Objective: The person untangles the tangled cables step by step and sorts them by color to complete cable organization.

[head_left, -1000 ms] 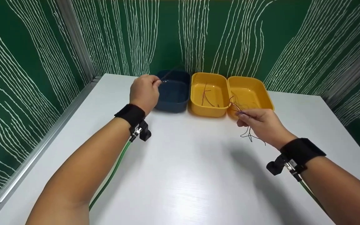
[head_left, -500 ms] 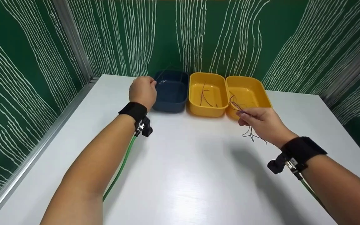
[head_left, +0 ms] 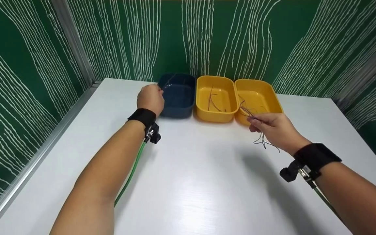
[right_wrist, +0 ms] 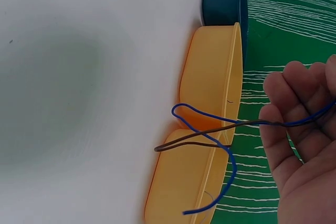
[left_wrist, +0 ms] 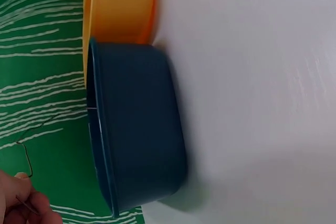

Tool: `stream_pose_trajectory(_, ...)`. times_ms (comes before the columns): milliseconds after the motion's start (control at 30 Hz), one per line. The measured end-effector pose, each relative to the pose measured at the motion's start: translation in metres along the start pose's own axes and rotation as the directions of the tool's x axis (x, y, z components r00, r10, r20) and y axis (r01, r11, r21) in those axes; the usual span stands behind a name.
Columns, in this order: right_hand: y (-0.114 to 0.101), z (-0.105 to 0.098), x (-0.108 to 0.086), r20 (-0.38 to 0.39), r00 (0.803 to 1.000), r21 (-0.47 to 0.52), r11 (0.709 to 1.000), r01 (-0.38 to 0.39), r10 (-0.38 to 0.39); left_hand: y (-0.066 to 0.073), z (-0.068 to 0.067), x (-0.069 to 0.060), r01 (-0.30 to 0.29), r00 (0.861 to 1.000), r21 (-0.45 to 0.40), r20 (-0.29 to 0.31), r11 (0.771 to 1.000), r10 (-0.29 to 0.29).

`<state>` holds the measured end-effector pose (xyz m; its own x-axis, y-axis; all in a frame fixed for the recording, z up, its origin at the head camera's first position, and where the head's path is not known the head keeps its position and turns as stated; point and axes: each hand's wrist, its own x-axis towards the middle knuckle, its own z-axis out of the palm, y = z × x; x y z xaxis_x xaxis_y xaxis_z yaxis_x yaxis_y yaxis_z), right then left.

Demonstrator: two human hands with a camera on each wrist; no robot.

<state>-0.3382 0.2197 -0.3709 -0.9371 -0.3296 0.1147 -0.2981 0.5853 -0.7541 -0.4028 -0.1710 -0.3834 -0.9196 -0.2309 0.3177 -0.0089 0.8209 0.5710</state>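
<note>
My left hand (head_left: pixel 150 99) is at the left rim of the dark blue bin (head_left: pixel 177 112). In the left wrist view its thumb and fingers pinch a thin, bent dark wire (left_wrist: pixel 28 160) that sticks out beyond the bin's rim. On the other side, my right hand (head_left: pixel 277 130) holds a small bunch of wires in front of the right yellow bin (head_left: pixel 274 98). From that hand, the right wrist view shows a blue wire (right_wrist: pixel 232 171) and a blackish-brown wire (right_wrist: pixel 184 139) hanging in loops. Several thin wires (head_left: pixel 210 101) lie in the middle yellow bin (head_left: pixel 215 117).
The three bins stand in a row at the back of the white table (head_left: pixel 188 169), close to a green wall (head_left: pixel 171 42) with white wavy lines. Fine wires also show in the right yellow bin. A green cable (head_left: pixel 132 173) runs along my left forearm.
My left hand has drawn back slightly from over the blue bin towards its left rim, and the wrist has turned a little. The right hand has stayed almost still with its wires.
</note>
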Motion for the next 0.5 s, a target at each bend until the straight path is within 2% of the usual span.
stream_pose_trajectory(233, 0.003, 0.0, -0.001, -0.005, 1.0, 0.002, 1.0, 0.006, -0.006, 0.0, 0.009, 0.001, 0.018, 0.999, 0.026, 0.03, 0.999, -0.019)
stream_pose_trajectory(500, 0.004, 0.003, -0.003, 0.001, 1.0, 0.008, 1.0, 0.029, -0.029, -0.001, 0.019, 0.004, -0.029, 0.998, 0.081, 0.053, 0.996, 0.025)
